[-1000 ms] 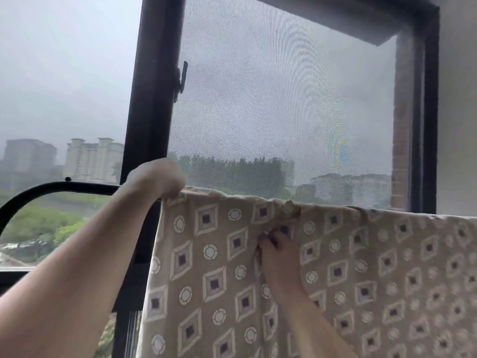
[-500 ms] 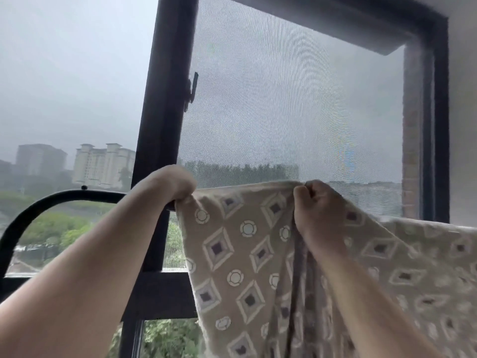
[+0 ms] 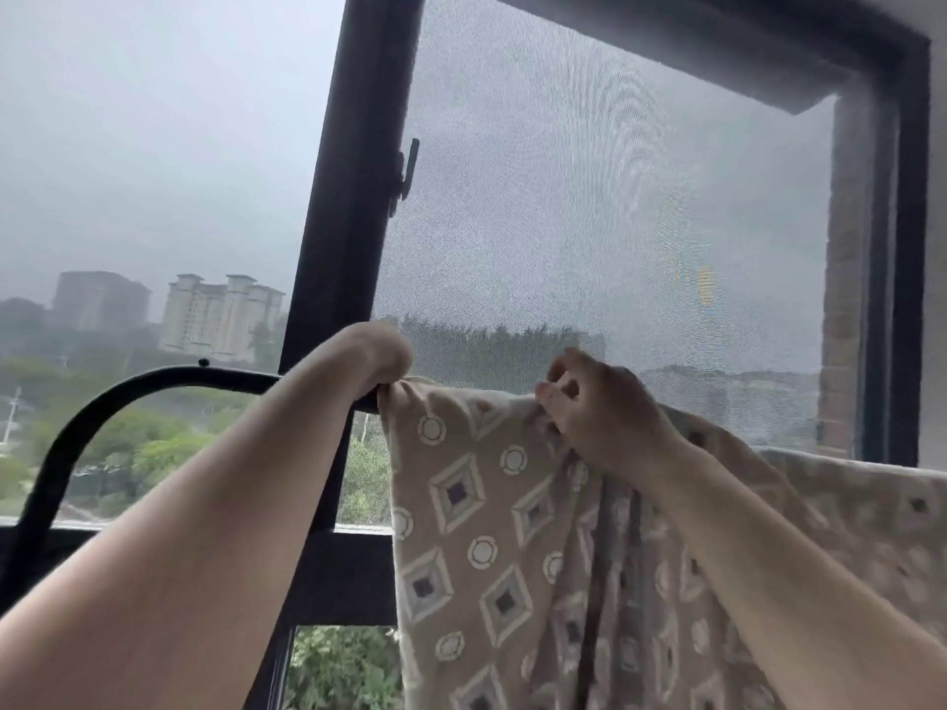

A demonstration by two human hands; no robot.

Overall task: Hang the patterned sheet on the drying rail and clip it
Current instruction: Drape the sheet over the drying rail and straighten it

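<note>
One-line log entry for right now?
left hand: holds patterned sheet corner at drying rail | right hand: pinches sheet top edge | clips: none in view

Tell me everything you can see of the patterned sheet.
The sheet is beige, soft-looking cloth printed with white-edged diamonds with dark centres and white rings. It hangs from the black rail. The left hand holds its top left corner at the rail; the right hand pinches the top edge, folds bunching below. No clip shows.
</note>
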